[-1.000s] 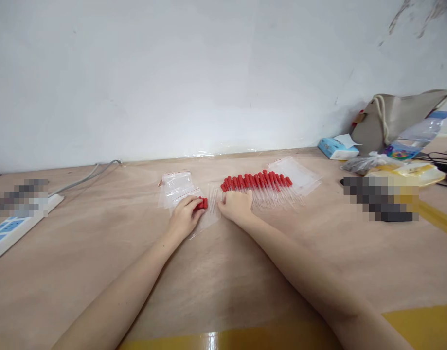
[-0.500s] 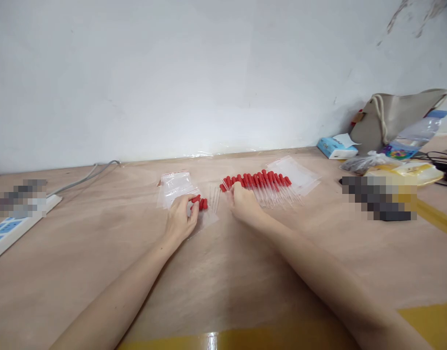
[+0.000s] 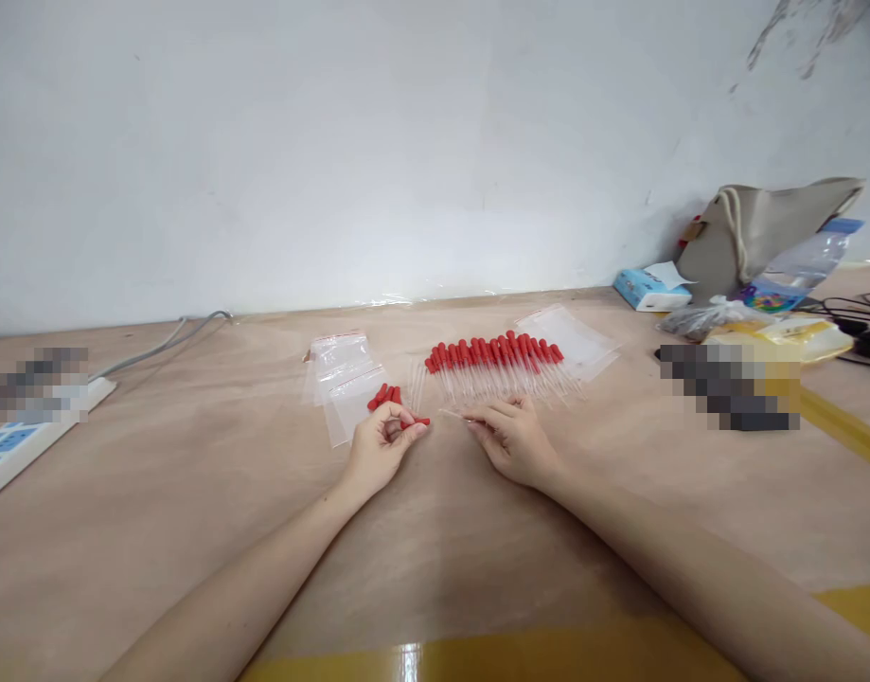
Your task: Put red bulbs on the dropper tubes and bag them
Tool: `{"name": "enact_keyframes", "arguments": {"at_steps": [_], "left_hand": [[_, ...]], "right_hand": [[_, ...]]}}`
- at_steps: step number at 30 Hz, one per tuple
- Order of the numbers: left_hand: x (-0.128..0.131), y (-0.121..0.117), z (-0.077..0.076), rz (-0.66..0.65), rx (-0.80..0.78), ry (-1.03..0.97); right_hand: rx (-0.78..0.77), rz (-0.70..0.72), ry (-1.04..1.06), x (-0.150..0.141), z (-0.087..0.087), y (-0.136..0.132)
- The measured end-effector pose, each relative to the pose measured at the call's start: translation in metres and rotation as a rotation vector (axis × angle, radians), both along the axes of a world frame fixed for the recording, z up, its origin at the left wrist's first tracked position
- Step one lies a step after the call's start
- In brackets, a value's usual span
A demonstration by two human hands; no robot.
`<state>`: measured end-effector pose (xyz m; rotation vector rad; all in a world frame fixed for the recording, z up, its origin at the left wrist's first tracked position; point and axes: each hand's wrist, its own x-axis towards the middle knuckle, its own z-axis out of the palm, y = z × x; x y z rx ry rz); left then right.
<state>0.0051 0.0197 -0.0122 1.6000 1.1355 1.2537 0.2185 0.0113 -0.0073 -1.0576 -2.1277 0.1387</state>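
While the left hand (image 3: 379,447) is pinching a red cap (image 3: 418,422) in front of the row of red-topped tubes (image 3: 497,352), the right hand (image 3: 518,441) is gripping a clear tube (image 3: 452,413), also in front of that row. Their ends are facing each other, apart; any closer approach seems to be calling for steady alignment.

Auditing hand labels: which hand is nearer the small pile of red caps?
Left. The left hand is just on the near side of the small pile of red caps; the right hand is farther, off to its right, before the row of red-capped tubes.
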Motion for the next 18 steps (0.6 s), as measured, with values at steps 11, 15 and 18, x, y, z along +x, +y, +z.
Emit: {"name": "enact_keyframes", "arguments": {"at_steps": [11, 15, 18], "left_hand": [[-0.0017, -0.0022, 0.0007, -0.027, 0.077, 0.145], [-0.0037, -0.0022, 0.0027, -0.026, 0.231, 0.328], [-0.0058, -0.0022, 0.001, -0.05, 0.289, 0.384]], "right_hand": [[-0.008, 0.081, -0.022, -0.0047, 0.0004, 0.002], [-0.018, 0.134, -0.022, -0.0051, 0.0005, 0.0014], [-0.026, 0.165, -0.032, -0.0045, 0.002, 0.002]]}}
